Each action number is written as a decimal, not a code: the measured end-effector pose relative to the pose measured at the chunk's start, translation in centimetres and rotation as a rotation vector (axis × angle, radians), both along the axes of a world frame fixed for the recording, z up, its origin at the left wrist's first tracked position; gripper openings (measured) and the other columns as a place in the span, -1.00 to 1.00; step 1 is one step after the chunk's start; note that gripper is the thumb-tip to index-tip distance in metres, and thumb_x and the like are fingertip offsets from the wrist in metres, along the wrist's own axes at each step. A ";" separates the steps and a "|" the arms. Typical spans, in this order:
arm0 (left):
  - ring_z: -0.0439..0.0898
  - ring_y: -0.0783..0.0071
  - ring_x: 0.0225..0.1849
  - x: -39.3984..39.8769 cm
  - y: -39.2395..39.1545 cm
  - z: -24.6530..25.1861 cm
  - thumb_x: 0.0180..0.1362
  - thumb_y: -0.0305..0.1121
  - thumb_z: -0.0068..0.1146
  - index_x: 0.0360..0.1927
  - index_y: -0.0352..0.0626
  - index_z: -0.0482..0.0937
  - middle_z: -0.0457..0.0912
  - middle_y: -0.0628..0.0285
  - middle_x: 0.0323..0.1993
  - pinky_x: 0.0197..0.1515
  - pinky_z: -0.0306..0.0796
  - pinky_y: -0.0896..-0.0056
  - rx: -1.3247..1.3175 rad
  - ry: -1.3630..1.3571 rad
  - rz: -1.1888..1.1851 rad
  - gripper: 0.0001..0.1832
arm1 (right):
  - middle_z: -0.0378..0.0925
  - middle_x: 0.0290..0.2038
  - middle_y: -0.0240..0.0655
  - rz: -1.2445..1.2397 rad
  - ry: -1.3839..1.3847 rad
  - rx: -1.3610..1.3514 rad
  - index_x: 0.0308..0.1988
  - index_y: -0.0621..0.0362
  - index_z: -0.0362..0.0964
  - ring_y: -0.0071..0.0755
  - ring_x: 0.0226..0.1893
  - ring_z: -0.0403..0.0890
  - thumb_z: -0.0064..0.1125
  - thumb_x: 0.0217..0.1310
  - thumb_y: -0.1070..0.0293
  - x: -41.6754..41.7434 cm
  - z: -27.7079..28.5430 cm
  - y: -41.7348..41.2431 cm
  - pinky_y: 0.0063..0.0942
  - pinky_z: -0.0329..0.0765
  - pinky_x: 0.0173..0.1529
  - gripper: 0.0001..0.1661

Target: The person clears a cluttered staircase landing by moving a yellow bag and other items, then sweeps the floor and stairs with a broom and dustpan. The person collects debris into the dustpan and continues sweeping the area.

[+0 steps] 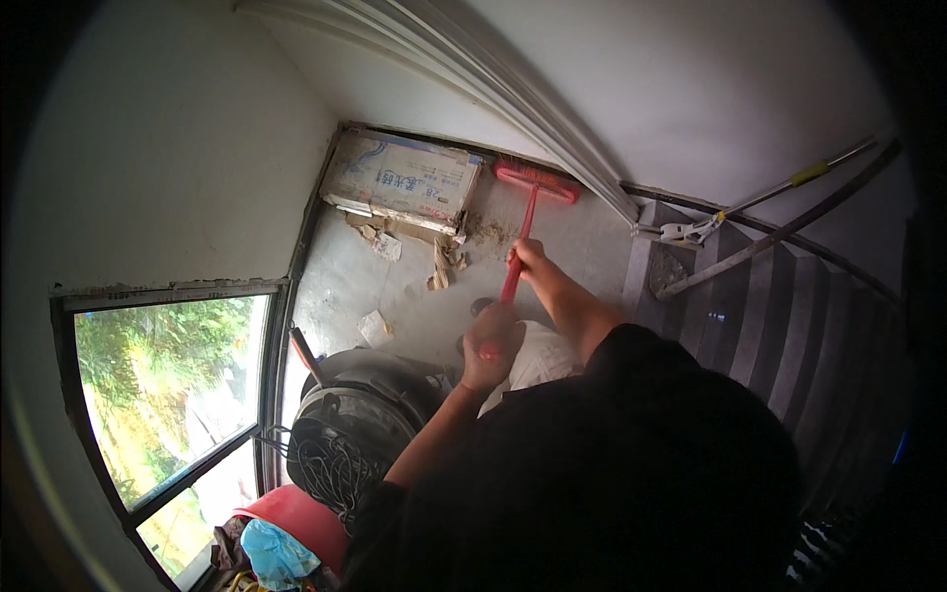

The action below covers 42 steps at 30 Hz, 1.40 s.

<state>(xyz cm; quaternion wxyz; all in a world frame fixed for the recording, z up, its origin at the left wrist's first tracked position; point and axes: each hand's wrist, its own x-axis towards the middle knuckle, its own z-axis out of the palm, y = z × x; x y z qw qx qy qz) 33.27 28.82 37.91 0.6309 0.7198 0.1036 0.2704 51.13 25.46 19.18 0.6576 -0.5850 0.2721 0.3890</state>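
A red broom (527, 214) slants away from me, both hands wrapped around its handle. My left hand (491, 344) grips the near end close to my body. Farther along, my right hand (528, 257) holds the middle of the handle. The broom's red head (538, 181) rests on the grey floor (355, 277) by the far wall and looks slightly blurred. Dirt crumbs (492, 231) lie on the floor left of the handle. Torn cardboard scraps (439, 265) and a pale paper piece (375, 328) are scattered nearby.
A worn printed carton (407, 177) sits in the far corner. Black tubs (362, 392) with coiled wire (333, 462), a red bucket (303, 518) and a blue bag (277, 555) stand at left under a window (174, 392). Stairs (747, 311) and a pole (784, 229) are at right.
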 end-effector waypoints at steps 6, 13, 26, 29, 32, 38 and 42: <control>0.42 0.29 -0.50 -1.1 -2.4 5.6 -0.24 -0.53 0.13 -0.64 -0.18 0.36 0.38 0.24 -0.61 -0.42 0.32 0.39 -0.006 -0.041 0.099 -0.85 | 0.22 -0.80 -0.26 0.247 -0.024 -0.098 -0.66 0.23 0.19 -0.33 -0.83 0.29 -0.16 -0.04 0.51 -3.0 5.5 -0.5 -0.39 0.21 -0.79 -0.82; 0.40 0.17 -0.48 -0.3 -0.6 2.8 -0.28 -0.58 0.08 -0.63 -0.21 0.36 0.39 0.17 -0.59 -0.38 0.32 0.34 0.104 -0.013 -0.119 -0.87 | 0.22 -0.79 -0.27 0.063 -0.050 0.017 -0.68 0.20 0.17 -0.35 -0.83 0.28 -0.14 -0.06 0.48 -0.5 2.8 -0.7 -0.38 0.23 -0.76 -0.80; 0.41 0.31 -0.62 -0.6 -4.7 8.5 -0.34 -0.53 0.09 -0.77 -0.13 0.31 0.36 0.25 -0.72 -0.53 0.27 0.37 0.210 -0.160 -0.104 -0.83 | 0.33 -0.74 -0.22 0.871 -0.069 -0.172 -0.68 0.26 0.26 -0.37 -0.80 0.31 -0.09 -0.10 0.40 -3.9 6.7 -5.1 -0.46 0.23 -0.70 -0.79; 0.43 0.32 -0.60 -0.9 -4.8 10.8 -0.41 -0.38 0.08 -0.75 -0.09 0.32 0.40 0.30 -0.69 -0.52 0.29 0.38 0.253 -0.174 -0.145 -0.85 | 0.31 -0.74 -0.27 0.591 -0.063 0.044 -0.68 0.23 0.26 -0.39 -0.77 0.32 -0.09 -0.08 0.39 -5.1 13.4 -6.0 -0.46 0.25 -0.70 -0.79; 0.44 0.31 -0.53 -1.2 -5.5 10.2 -0.43 -0.37 0.06 -0.73 -0.09 0.33 0.42 0.29 -0.65 -0.47 0.29 0.37 0.271 -0.139 -0.239 -0.85 | 0.30 -0.74 -0.28 0.500 -0.046 -0.078 -0.66 0.20 0.24 -0.40 -0.78 0.30 -0.08 -0.07 0.39 -3.8 11.6 -6.9 -0.47 0.25 -0.71 -0.80; 0.41 0.20 -0.34 -2.0 -5.0 7.7 -0.30 -0.46 0.15 -0.57 -0.16 0.37 0.43 0.13 -0.44 -0.33 0.29 0.29 0.330 0.011 -0.342 -0.81 | 0.29 -0.79 -0.28 0.593 -0.128 -0.171 -0.64 0.19 0.23 -0.33 -0.84 0.29 -0.11 -0.06 0.38 0.3 3.9 -7.4 -0.43 0.27 -0.73 -0.82; 0.37 0.14 -0.09 -4.7 -3.2 7.3 -0.28 -0.38 0.21 -0.23 -0.13 0.43 0.43 0.11 -0.20 -0.03 0.25 0.25 0.294 0.246 -0.361 -0.58 | 0.32 -0.81 -0.20 1.040 -0.277 -0.457 -0.59 0.29 0.24 -0.28 -0.85 0.34 -0.15 -0.09 0.47 0.2 3.5 -10.8 -0.33 0.27 -0.76 -0.88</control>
